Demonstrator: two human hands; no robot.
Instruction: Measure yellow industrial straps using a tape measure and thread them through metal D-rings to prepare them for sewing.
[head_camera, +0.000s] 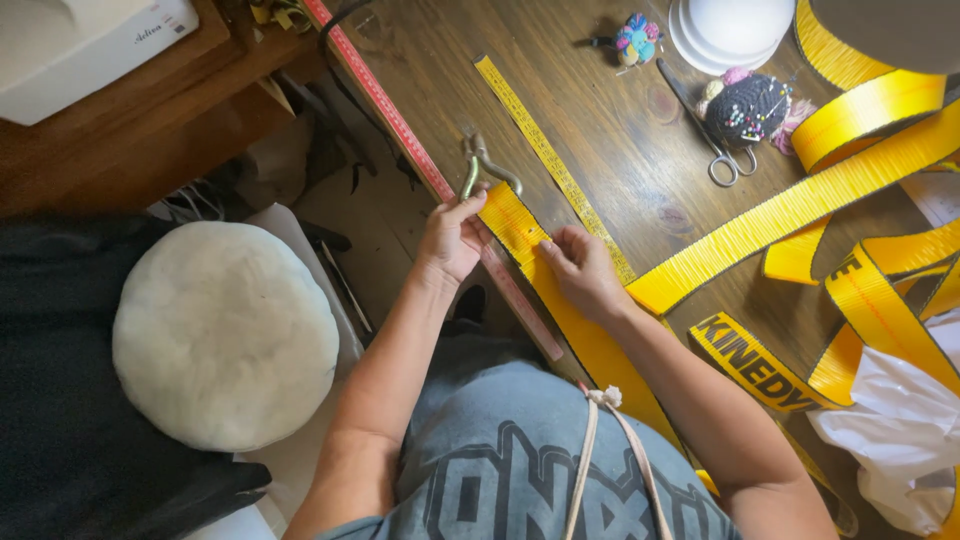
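Observation:
A wide yellow webbing strap (760, 225) lies across the dark wooden table (600, 120), folded back near its end. A metal hook (484, 166) is threaded through that folded end. My left hand (452, 238) pinches the strap's end just below the hook at the table's edge. My right hand (585, 272) presses its fingertips on the strap's right edge, a little further down. A yellow tape measure (552, 162) lies flat just right of both hands.
A red ruler strip (400, 125) runs along the table edge. Scissors (712, 140), a dark pincushion (748, 108), a small colourful pincushion (637, 40) and white bowls (730, 30) sit at the back. A white plastic bag (900, 420) lies right. A round white cushion (225, 335) is left, below the table.

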